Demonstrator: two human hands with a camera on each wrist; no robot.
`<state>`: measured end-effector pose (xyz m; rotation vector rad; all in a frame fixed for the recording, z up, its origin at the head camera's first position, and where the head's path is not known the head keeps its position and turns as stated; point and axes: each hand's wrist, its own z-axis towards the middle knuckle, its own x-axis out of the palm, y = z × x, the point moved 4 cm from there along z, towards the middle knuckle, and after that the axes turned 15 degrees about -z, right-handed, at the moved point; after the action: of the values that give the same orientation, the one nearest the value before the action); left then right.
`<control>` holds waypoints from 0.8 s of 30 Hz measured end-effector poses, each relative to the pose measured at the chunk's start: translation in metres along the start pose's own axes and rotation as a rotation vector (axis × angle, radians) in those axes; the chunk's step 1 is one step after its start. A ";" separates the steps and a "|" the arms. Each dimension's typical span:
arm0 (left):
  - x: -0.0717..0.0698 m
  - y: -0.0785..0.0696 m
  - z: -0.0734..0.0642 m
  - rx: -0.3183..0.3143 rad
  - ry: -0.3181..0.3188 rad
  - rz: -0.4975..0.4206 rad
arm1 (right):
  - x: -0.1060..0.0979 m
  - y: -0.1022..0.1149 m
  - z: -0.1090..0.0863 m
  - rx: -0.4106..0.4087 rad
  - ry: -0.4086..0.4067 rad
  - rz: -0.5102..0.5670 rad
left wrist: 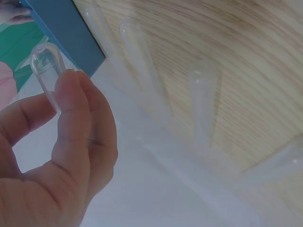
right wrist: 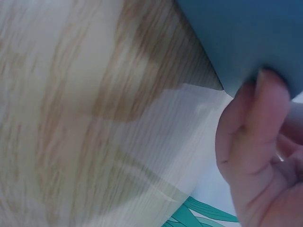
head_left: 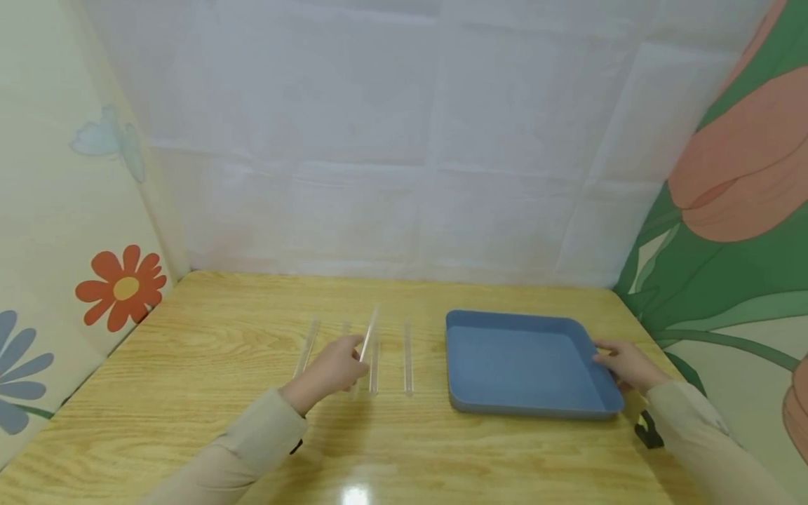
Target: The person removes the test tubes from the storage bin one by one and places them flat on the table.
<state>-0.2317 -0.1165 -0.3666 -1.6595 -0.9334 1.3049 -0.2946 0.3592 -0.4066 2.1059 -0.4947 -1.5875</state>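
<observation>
Between thumb and fingertips, my left hand [head_left: 331, 368] pinches a clear test tube [head_left: 368, 337], raised above the table and leaning. In the left wrist view the rounded end of this tube [left wrist: 46, 71] points up past the fingers. Several more clear tubes [head_left: 408, 358] lie apart on the table around and beneath that hand; one lies to its left [head_left: 307, 346]. To their right sits a shallow blue tray [head_left: 517, 365], its inside bare. My right hand [head_left: 625, 361] grips the tray's right wall, with the thumb at the rim; the right wrist view shows its fingers [right wrist: 265, 113] against the blue wall.
The wood-grain table [head_left: 189, 365] backs onto a white hanging sheet [head_left: 391, 175]. Flower-printed panels stand at the left [head_left: 50, 210] and right [head_left: 745, 231]. A small black object [head_left: 648, 429] shows beside the right sleeve.
</observation>
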 end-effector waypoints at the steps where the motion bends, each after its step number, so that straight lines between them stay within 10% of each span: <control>1: -0.002 0.001 -0.001 -0.003 -0.003 -0.001 | 0.000 -0.001 0.000 -0.003 0.005 0.010; 24: -0.031 0.013 -0.012 -0.030 -0.022 -0.019 | -0.011 0.002 0.004 0.001 0.108 0.049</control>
<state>-0.2249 -0.1520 -0.3654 -1.6582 -0.9842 1.3047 -0.3017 0.3630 -0.3973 2.1499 -0.5060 -1.4384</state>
